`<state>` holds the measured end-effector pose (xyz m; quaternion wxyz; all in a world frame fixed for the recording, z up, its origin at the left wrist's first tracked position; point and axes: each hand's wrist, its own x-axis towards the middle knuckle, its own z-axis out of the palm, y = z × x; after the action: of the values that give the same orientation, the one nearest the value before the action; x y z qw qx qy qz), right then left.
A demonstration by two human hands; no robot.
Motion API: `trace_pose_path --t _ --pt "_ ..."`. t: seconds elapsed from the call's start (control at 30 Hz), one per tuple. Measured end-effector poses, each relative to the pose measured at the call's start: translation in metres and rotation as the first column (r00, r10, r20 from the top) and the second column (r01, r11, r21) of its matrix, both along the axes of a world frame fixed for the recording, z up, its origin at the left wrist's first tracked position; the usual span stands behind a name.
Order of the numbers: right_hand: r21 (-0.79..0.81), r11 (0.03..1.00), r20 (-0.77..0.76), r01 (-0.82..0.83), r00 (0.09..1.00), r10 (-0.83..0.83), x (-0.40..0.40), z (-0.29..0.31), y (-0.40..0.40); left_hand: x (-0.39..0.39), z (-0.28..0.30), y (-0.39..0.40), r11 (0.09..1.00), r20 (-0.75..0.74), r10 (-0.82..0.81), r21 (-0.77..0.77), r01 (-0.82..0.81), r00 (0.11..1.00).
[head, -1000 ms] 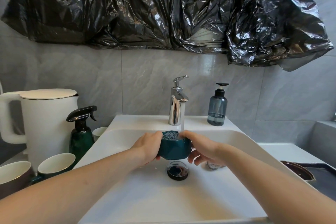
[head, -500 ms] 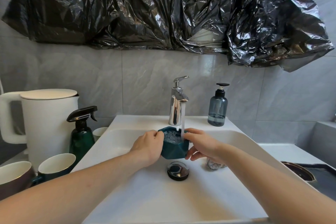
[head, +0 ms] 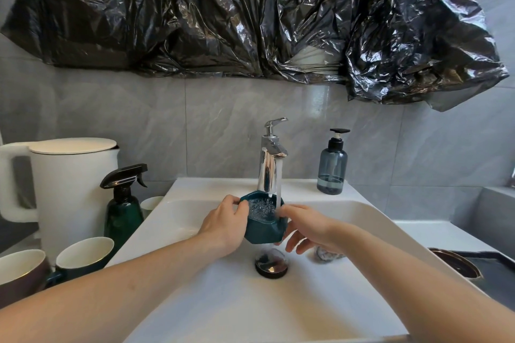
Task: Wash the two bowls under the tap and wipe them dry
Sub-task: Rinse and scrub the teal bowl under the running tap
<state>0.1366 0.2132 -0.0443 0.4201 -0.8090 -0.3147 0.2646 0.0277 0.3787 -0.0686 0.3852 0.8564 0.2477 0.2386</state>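
We have the teal bowl (head: 264,224) under the tap (head: 271,159), held above the sink (head: 223,301) basin just far of the drain plug (head: 271,263). The water stream (head: 278,186) lands near its right rim, and the inside is full of bubbling water. Our left hand (head: 225,224) grips the bowl's left side, thumb over the rim. Our right hand (head: 309,227) pinches the right rim, thumb on top where the stream falls; its other fingers spread loosely below, and we cannot tell how many touch the wall.

We judge the task to be early: this bowl is mid-rinse, and nothing looks wiped yet. The second bowl is hard to name. It may be the dark round dish (head: 457,263) at the right edge, cut off by our arm and the sink rim. No cloth for drying shows anywhere.

A small shiny object (head: 324,253) lies in the basin under our right wrist, mostly hidden. On the table to the left stand two cups (head: 83,255), a green spray bottle (head: 124,209) and a white kettle (head: 69,189). A soap dispenser (head: 333,167) stands right of the tap.
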Motion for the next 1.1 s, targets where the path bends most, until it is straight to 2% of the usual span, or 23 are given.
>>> trace_pose_path --t 0.17,0.37,0.53,0.77,0.87,1.1 --pt "-0.002 0.996 0.115 0.092 0.989 -0.091 0.003 0.001 0.000 -0.002 0.001 -0.004 0.982 0.047 -0.141 -0.121 0.146 0.989" --pt "0.052 0.976 0.282 0.210 0.935 -0.216 0.008 0.002 -0.004 -0.009 0.003 -0.016 0.931 -0.026 -0.307 -0.214 0.295 0.951" --pt "0.088 0.958 0.392 0.274 0.874 -0.286 0.011 0.004 -0.006 -0.009 0.003 -0.021 0.895 -0.058 -0.385 -0.266 0.357 0.921" --pt "0.065 0.955 0.365 0.291 0.883 -0.294 0.013 0.004 -0.006 -0.012 0.001 -0.021 0.873 -0.117 -0.445 -0.280 0.400 0.888" --pt "0.027 0.963 0.330 0.268 0.907 -0.261 0.009 0.004 -0.006 -0.012 0.002 -0.019 0.895 -0.117 -0.400 -0.265 0.360 0.909" --pt "-0.110 0.987 0.132 0.114 0.986 -0.099 0.007 -0.002 -0.005 -0.013 0.008 -0.014 0.949 -0.099 -0.261 -0.211 0.236 0.960"
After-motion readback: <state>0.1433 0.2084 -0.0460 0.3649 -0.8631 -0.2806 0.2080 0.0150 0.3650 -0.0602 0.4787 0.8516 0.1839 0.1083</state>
